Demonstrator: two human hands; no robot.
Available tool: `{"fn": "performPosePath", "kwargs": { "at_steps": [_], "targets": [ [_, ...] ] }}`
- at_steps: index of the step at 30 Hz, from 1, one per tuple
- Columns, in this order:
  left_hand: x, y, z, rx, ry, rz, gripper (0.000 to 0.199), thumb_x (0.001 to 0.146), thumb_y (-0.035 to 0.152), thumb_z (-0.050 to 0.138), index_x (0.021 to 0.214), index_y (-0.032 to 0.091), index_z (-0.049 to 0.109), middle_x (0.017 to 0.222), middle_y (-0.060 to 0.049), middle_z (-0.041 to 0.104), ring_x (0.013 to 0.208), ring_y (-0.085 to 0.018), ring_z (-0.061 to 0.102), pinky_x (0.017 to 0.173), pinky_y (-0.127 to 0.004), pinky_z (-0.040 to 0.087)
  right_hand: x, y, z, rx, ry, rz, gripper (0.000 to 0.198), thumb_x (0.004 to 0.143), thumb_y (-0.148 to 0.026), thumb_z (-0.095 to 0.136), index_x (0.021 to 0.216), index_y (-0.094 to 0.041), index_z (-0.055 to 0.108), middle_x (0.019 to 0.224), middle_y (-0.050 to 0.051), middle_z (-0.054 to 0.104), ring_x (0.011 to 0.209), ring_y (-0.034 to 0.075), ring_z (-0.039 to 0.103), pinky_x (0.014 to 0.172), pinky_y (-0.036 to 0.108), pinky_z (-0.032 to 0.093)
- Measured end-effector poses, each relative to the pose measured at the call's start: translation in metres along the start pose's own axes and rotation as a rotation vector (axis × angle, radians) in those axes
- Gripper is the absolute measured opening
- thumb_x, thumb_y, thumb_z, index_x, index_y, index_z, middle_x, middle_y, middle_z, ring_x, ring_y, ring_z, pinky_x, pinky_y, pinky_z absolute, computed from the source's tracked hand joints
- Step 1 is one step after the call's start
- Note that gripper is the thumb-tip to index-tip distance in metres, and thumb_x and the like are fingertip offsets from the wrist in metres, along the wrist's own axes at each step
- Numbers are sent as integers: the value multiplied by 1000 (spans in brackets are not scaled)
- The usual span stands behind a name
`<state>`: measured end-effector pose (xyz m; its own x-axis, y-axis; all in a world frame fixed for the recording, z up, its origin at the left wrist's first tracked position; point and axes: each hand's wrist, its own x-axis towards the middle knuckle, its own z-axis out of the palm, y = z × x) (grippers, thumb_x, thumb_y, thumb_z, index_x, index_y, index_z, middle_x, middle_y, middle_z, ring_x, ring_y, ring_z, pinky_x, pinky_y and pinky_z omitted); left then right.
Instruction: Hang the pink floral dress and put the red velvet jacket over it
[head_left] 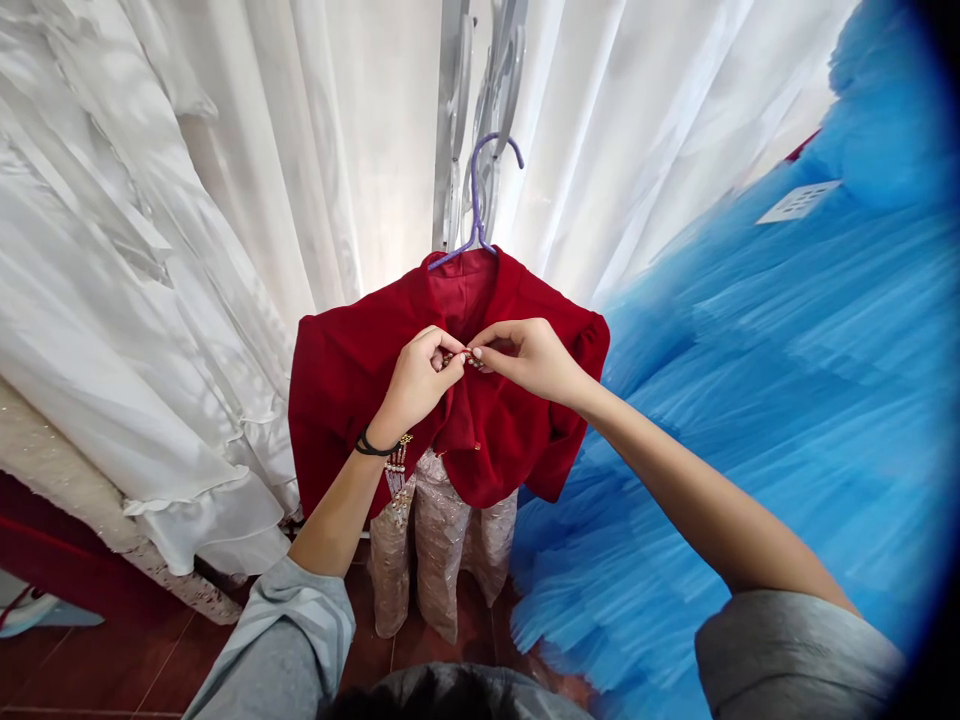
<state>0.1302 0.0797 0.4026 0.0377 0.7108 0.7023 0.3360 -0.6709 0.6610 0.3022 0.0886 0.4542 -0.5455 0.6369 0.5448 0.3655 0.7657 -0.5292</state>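
Observation:
A dark red short jacket [345, 370] hangs on a purple hanger [475, 190], its collar open at the top. At the jacket's front, my left hand [424, 375] and my right hand [529, 355] meet with fingertips almost touching. Both pinch a small beaded ornament [472, 358], mostly hidden by the fingers. Below my left wrist, a beaded tassel [396, 465] dangles from the lower front edge. Pale shiny fabric [439, 540] shows beneath the jacket's hem. A black band [375, 446] circles my left wrist.
White garments and drapes [187, 300] hang on the left. A large blue tulle dress [765, 400] fills the right side, close to my right arm. Behind the hanger stands a grey metal rack [450, 120]. The floor [150, 660] has reddish-brown tiles.

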Motion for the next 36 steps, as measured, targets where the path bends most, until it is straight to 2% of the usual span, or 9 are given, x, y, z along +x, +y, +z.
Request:
{"fn": "performPosePath", "kwargs": {
  "at_steps": [4, 9, 13, 20, 25, 36],
  "targets": [
    [-2, 5, 0, 98, 7, 43, 7, 79, 11, 60, 76, 17, 61, 77, 2, 55, 60, -8, 44, 59, -24, 36, -2, 0, -7, -104, 17, -23, 8, 78, -20, 64, 78, -15, 70, 76, 5, 73, 70, 17, 69, 66, 26, 53],
    [-4, 11, 1, 182, -14, 84, 8, 80, 9, 59, 78, 17, 59, 80, 1, 57, 63, -9, 48, 62, -24, 39, 6, -8, -13, -316, -130, -113, 7, 77, -15, 63, 78, -15, 70, 69, 3, 71, 65, 15, 66, 63, 24, 48],
    [-4, 12, 2, 214, -18, 96, 10, 80, 8, 59, 79, 18, 59, 81, 0, 58, 65, -10, 51, 64, -24, 41, 8, -9, -14, -391, -137, -145, 9, 76, -12, 61, 74, -14, 69, 66, 3, 69, 59, 13, 61, 59, 24, 43],
    [-6, 12, 4, 219, -5, 102, 13, 79, 6, 61, 76, 18, 57, 80, 1, 57, 65, -10, 50, 65, -24, 41, 5, -8, -15, -285, -139, -135, 15, 78, -14, 58, 74, -14, 72, 69, 1, 71, 58, 11, 58, 58, 23, 39],
    [-6, 12, 4, 226, -11, 103, 13, 79, 6, 61, 76, 18, 58, 80, 1, 57, 64, -10, 49, 65, -24, 41, 8, -8, -16, -292, -123, -113, 15, 76, -13, 58, 68, -15, 70, 62, -1, 67, 54, 9, 53, 58, 23, 38],
    [-3, 6, 8, 223, -20, 21, 15, 76, 5, 61, 73, 18, 56, 78, 1, 55, 67, -12, 50, 67, -26, 42, 14, -2, -9, -271, -113, -65, 16, 72, -8, 56, 63, -15, 67, 61, -1, 66, 56, 10, 56, 61, 23, 41]
  ]
}}
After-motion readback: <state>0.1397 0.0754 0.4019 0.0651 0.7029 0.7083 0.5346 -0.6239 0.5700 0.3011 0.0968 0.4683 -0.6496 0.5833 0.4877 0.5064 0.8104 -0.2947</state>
